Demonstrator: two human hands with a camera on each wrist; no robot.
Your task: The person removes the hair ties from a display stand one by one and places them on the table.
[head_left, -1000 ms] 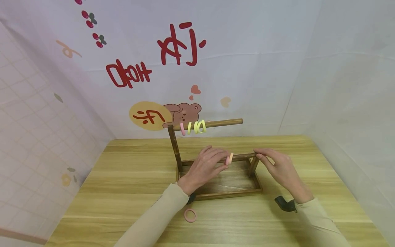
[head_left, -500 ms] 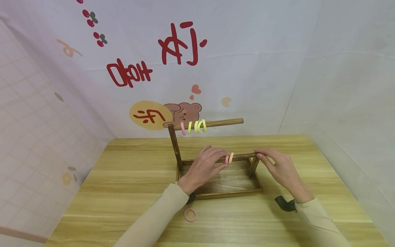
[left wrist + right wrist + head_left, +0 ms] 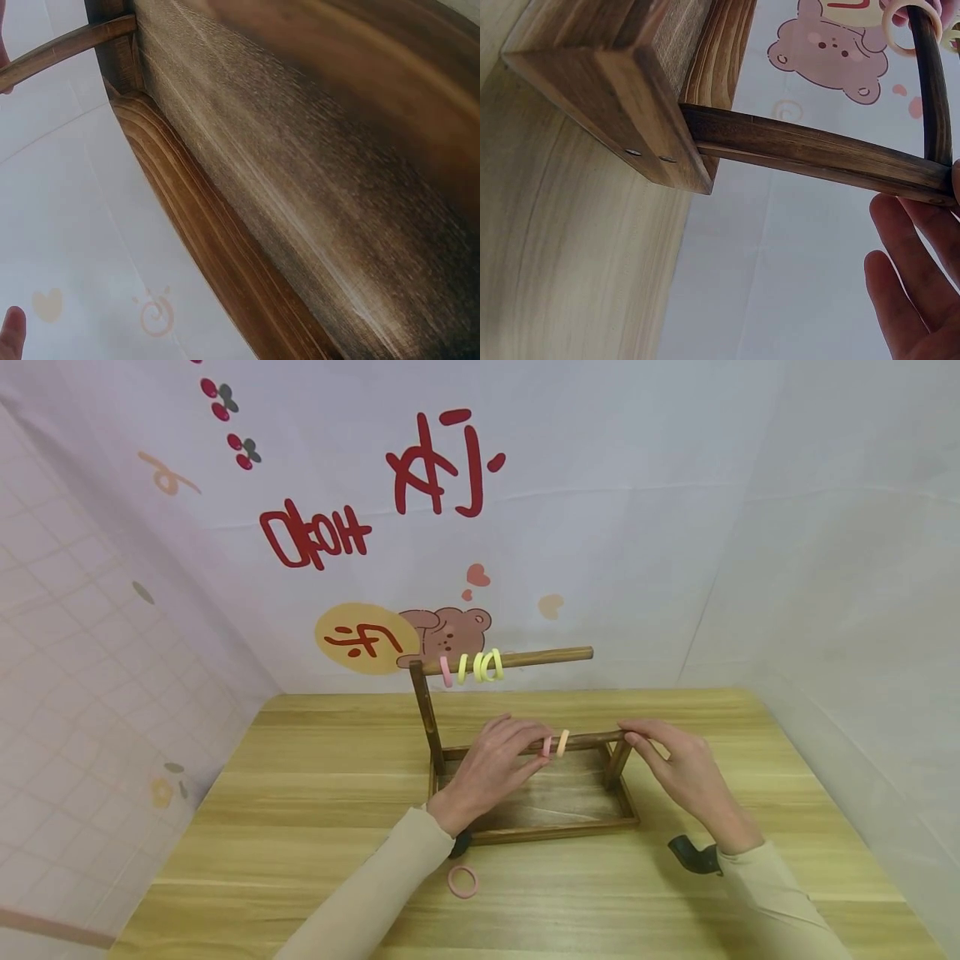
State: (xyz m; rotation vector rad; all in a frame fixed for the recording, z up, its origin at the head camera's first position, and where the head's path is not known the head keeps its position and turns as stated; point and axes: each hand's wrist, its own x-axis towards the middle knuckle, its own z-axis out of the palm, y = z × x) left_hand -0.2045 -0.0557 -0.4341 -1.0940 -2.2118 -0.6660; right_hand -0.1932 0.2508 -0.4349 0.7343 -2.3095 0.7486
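A dark wooden stand has a shallow tray base [image 3: 555, 835], a high rod [image 3: 551, 657] and a lower rod [image 3: 596, 740]. On the lower rod, my left hand [image 3: 487, 768] pinches a pink ring [image 3: 547, 747]. A peach ring [image 3: 562, 743] circles the same rod just to its right, with a small gap between them. My right hand [image 3: 682, 768] pinches the lower rod's right end, where it meets the short post [image 3: 817, 154]. Only a fingertip [image 3: 13, 330] of the left hand shows low in the left wrist view.
The high rod carries a pink ring [image 3: 446, 672] and several yellow rings [image 3: 480, 667]. Another pink ring [image 3: 462, 882] lies flat on the wood-grain table [image 3: 322, 777], in front of the tray. A printed white sheet [image 3: 615, 552] stands behind.
My left hand has drawn the pink ring slightly left along the lower rod, away from the peach ring, which it was touching before. The right hand keeps its grip at the rod's end.
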